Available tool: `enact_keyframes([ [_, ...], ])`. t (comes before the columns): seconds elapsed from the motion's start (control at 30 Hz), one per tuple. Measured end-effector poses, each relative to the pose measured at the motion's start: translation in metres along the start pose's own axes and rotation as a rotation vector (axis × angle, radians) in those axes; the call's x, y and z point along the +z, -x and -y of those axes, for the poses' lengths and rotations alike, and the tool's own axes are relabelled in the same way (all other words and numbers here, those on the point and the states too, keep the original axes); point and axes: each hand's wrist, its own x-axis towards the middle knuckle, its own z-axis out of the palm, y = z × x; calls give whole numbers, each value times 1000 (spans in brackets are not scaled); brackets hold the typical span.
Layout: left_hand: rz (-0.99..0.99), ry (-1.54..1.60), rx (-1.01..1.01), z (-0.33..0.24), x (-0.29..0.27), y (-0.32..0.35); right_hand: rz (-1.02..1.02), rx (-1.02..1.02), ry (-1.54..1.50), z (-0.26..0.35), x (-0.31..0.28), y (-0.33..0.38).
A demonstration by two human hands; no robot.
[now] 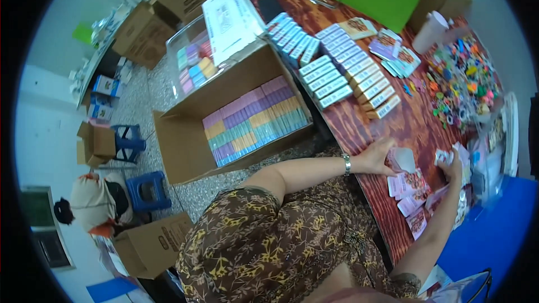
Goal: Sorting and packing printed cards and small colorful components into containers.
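Note:
My left hand [373,156], a watch on its wrist, is closed on a small pink pouch [401,160] with a pale, see-through upper part. It is above the near right part of the wood-patterned table [365,191]. Across from it, my right hand [452,169] has its fingers bent around a small white and reddish piece [441,157], too small to name. Between and below my hands lie several pink printed pouches [414,178], loosely overlapping. The contents of the held pouch, if any, cannot be made out.
Rows of small boxes [337,50] and a heap of colourful trinkets [460,81] lie farther back on the table. At left stands an open carton [185,151] with rows of pastel packs [255,118]. Another person [98,202] is near blue stools [147,191].

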Motion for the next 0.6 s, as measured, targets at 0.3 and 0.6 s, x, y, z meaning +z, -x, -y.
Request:
enact_keyframes([
  [0.3, -66, 57, 104, 25, 7, 13, 48, 50, -120, 34, -7, -2],
  [0.6, -58, -26, 163, 31, 16, 22, 50, -29, 56, 29, 1, -6],
])
